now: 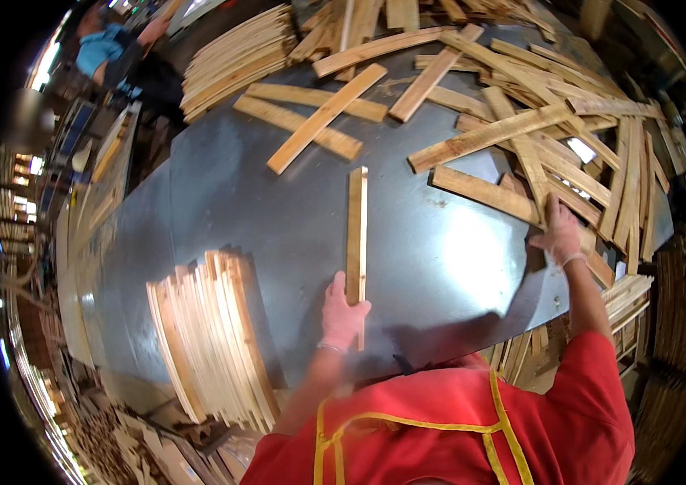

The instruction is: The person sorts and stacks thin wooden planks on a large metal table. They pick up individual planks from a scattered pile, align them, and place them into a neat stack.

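Note:
My left hand (344,314) is closed around the lower part of a narrow wooden slat (355,234), which is on edge and points away from me over the metal table. At the right, my right hand (561,234) reaches into a loose heap of slats. Its thumb and fingers are around the near end of a slat (484,194) at the heap's edge; other slat ends crowd the fingers and partly hide the grip. Left of my left hand, a neat row of slats (210,339) stands packed side by side.
The grey metal table (278,218) has crossed slats (327,117) at its far side and a tall stack of slats (238,56) behind them. A person in a blue shirt (101,50) is at the far left. More stacked wood (630,299) sits beyond the right edge.

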Tool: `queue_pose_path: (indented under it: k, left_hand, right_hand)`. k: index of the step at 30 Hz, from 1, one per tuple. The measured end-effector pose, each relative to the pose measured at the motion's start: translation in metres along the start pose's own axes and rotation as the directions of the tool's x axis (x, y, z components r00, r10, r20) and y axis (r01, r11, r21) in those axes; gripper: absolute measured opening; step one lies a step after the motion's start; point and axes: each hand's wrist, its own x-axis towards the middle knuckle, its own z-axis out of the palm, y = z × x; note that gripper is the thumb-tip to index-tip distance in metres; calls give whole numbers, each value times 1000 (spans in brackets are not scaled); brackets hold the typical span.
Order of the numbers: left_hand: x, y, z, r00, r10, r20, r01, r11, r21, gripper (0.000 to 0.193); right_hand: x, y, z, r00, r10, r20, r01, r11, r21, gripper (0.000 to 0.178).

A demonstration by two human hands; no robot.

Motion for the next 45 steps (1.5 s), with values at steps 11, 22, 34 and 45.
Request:
queue_pose_path:
  k: [11,22,34,45]
  left_hand:
    - [-78,-28,-75,972,19,234,208,394,-895,66]
    - [-104,-42,-101,989,-140,41,105,878,467,104]
    - [-111,-63,-91,976,-139,-167,186,933,308,92]
    - [-131,-168,-131,888,84,-452,308,621,721,91]
  right_hand:
    - [-124,-270,15,947,-125,296,-246,310,918,101]
    - [-284,-427,36,169,-718,675,373,681,630,69]
    - [-100,-322,-13,846,-498,188,410,835,366,55]
    - [-78,-65,3,889,-5,457,64,991,-114,81]
